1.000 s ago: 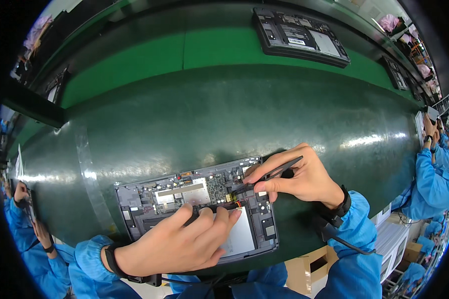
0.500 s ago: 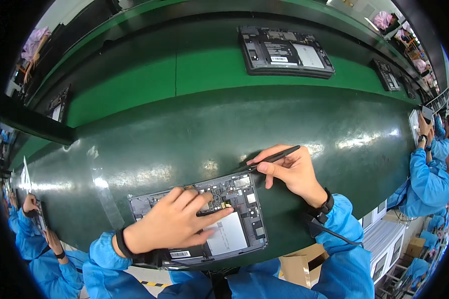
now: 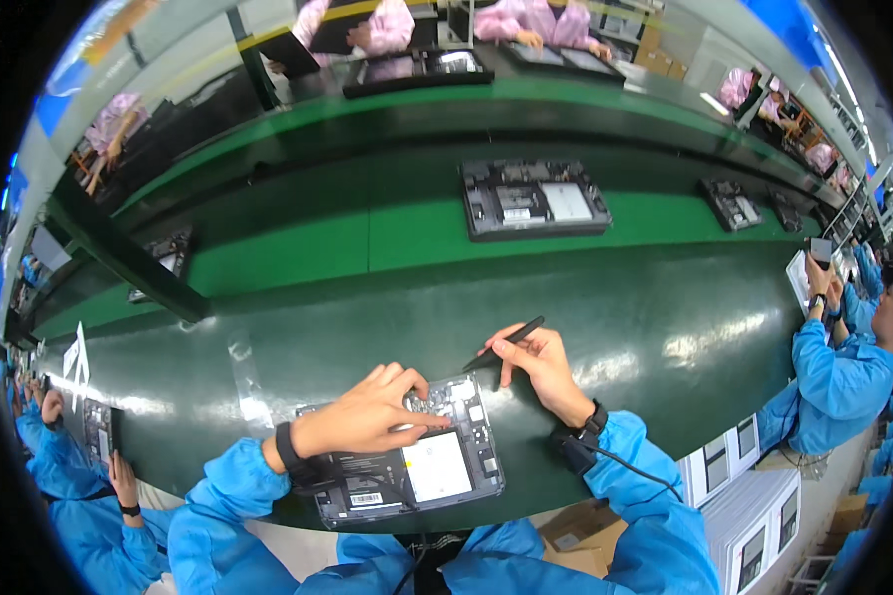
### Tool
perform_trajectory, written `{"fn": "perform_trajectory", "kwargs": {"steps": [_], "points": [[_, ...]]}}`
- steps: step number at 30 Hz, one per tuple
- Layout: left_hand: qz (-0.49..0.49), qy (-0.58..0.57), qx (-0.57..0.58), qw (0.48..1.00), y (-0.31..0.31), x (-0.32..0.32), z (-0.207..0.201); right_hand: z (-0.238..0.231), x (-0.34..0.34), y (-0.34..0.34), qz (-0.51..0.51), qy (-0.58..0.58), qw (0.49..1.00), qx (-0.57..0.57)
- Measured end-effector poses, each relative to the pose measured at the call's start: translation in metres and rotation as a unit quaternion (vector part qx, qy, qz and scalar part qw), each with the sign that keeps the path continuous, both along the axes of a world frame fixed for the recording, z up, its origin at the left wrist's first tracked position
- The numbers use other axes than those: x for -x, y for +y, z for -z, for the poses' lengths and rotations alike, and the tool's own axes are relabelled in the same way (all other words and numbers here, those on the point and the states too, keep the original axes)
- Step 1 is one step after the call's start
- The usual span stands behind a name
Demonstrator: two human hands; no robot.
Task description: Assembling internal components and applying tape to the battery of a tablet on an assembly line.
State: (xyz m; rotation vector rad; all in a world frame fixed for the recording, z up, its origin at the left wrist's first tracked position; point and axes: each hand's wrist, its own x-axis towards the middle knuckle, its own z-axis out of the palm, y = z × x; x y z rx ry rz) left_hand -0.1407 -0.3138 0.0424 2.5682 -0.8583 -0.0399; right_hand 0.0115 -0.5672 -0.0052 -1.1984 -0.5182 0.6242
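An opened laptop base (image 3: 483, 458) lies on the dark green bench in front of me, its circuit board, black battery and pale rectangular panel (image 3: 437, 466) exposed. My left hand (image 3: 367, 412) rests across its upper left part. Its index finger stretches over the board towards the right, and the hand hides much of that side. Just beyond the base's far right corner, my right hand (image 3: 541, 369) grips a slim black pen-shaped tool (image 3: 518, 337). The tool's tip points down and left, near the far edge of the base; whether it touches anything cannot be made out.
A stack of similar opened bases (image 3: 536, 203) sits on the bright green strip (image 3: 397, 233) beyond the bench. A dark post (image 3: 129, 248) rises at left. Co-workers in blue sit on both sides; people in pink are opposite. White cartons (image 3: 754, 506) stand at lower right.
The view has tilted up, showing more of the far side. My left index finger still reaches across the board, and my right hand keeps the black tool near the base's far edge.
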Motion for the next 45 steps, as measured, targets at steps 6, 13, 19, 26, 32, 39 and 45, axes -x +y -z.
{"fn": "perform_trajectory", "kwargs": {"steps": [6, 13, 19, 26, 32, 39, 45], "points": [[-0.339, -0.058, 0.242, 0.908, -0.018, 0.097, -0.041, 0.0, -0.01, -0.015, 0.035, 0.006, 0.998, 0.057], [-0.534, 0.268, 0.61, 0.52, 0.008, 0.212, 0.017, -0.028, -0.014, -0.035, -0.211, 0.036, 0.934, 0.287], [-0.435, 0.334, 0.667, 0.503, 0.03, 0.196, 0.042, -0.024, -0.006, -0.031, -0.252, 0.115, 0.937, 0.212], [-0.525, 0.241, 0.596, 0.558, 0.016, 0.136, 0.025, -0.023, -0.006, -0.044, -0.211, 0.107, 0.965, 0.115], [-0.479, 0.193, 0.572, 0.637, 0.151, 0.018, 0.007, -0.009, -0.039, -0.063, -0.121, 0.073, 0.99, 0.021], [-0.433, 0.124, 0.638, 0.625, 0.37, -0.075, 0.039, -0.041, -0.113, -0.085, 0.216, 0.029, 0.976, 0.013], [-0.602, 0.095, 0.527, 0.592, 0.326, -0.154, 0.028, 0.013, -0.253, -0.114, 0.395, -0.159, 0.843, 0.328]]}}
